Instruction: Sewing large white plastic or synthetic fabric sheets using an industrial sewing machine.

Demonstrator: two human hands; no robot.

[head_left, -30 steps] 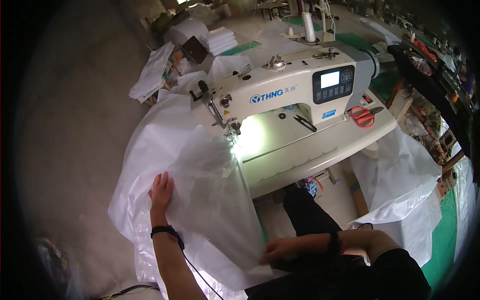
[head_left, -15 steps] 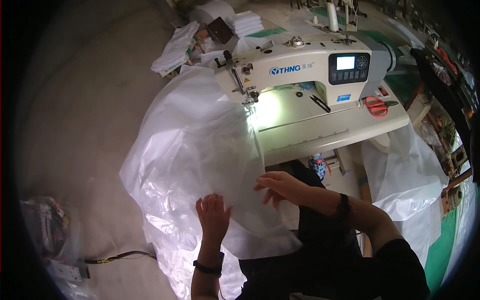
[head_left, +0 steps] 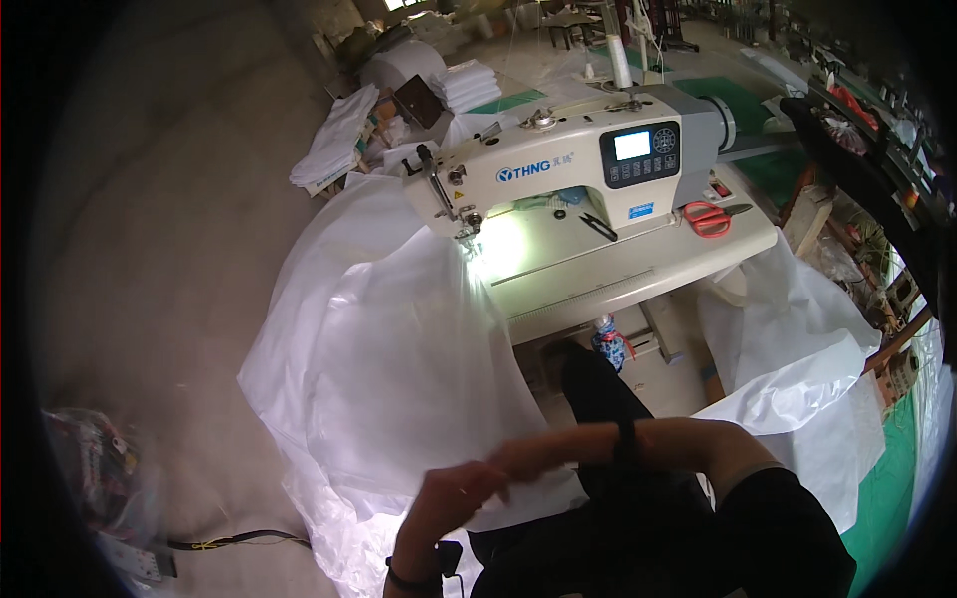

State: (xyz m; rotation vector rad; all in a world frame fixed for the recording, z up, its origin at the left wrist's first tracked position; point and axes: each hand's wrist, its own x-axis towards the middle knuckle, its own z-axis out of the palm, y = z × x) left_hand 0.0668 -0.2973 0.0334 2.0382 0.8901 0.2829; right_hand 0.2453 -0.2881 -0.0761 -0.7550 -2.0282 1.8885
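Arranging the sheet (head_left: 389,349), seemingly, we can't tell if left hand (head_left: 452,500) or right hand (head_left: 520,456) grips; smoothing seems needed next.

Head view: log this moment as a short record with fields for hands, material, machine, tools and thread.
Left hand: beside or overlapping the right, motion-blurred; grip unclear
Right hand: in front of the sheeting, blurred; grip unclear
Material: glossy white sheeting, draping from the needle area toward the person
Machine: industrial sewing machine, lamp and screen lit
Tools: red-handled scissors and black thread snips, right of the needle
Thread: white cone behind the machine
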